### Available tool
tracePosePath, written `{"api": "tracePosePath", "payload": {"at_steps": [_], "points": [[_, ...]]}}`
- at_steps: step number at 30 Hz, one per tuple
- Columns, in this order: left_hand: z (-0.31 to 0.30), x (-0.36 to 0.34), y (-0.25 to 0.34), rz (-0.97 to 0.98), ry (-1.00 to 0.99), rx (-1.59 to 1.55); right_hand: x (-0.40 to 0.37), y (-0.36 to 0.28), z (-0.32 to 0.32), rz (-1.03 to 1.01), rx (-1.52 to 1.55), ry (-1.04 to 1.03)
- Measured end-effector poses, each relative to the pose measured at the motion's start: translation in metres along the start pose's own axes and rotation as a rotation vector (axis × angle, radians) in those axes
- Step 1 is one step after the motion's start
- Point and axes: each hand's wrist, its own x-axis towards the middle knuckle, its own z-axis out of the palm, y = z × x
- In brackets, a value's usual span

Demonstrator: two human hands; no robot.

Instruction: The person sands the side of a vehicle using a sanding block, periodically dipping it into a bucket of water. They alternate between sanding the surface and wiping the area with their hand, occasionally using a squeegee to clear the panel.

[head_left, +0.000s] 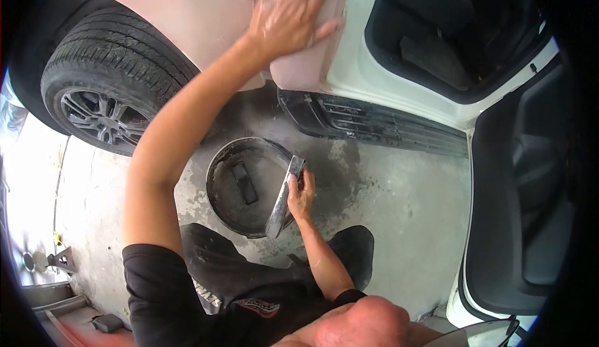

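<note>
My left hand is stretched up to the pinkish, dull-surfaced body panel of a white vehicle. It lies flat against the panel, fingers out and thumb apart; the fingertips run up to the frame's top edge. Low in front of my body, my right hand grips a long, narrow grey sanding block, tilted over the right rim of a round black tub. Inside the tub lies a dark rectangular block, apparently in murky water.
A tyre on an alloy wheel stands at upper left. The dark side step runs right of the panel, below an open doorway. An open door rises at the right. Wet patches mark the concrete floor. Metal equipment sits at lower left.
</note>
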Motion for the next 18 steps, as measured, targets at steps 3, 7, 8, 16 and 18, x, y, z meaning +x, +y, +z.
{"api": "tracePosePath", "payload": {"at_steps": [3, 7, 8, 16, 18], "points": [[0.072, -0.046, 0.019, 0.172, 0.295, -0.086, 0.001, 0.004, -0.003, -0.075, -0.124, -0.004], [0.116, -0.093, 0.038, 0.322, 0.181, -0.144, 0.001, -0.005, -0.002, -0.046, -0.086, 0.004], [0.127, -0.108, 0.041, 0.370, 0.148, -0.164, 0.001, 0.004, -0.001, -0.063, -0.090, 0.005], [0.173, -0.300, 0.054, 0.409, -0.335, -0.716, 0.002, 0.005, -0.001, -0.036, -0.094, 0.017], [0.183, -0.359, 0.068, 0.291, -0.419, -0.755, 0.003, 0.000, 0.001, -0.096, -0.104, 0.025]]}}
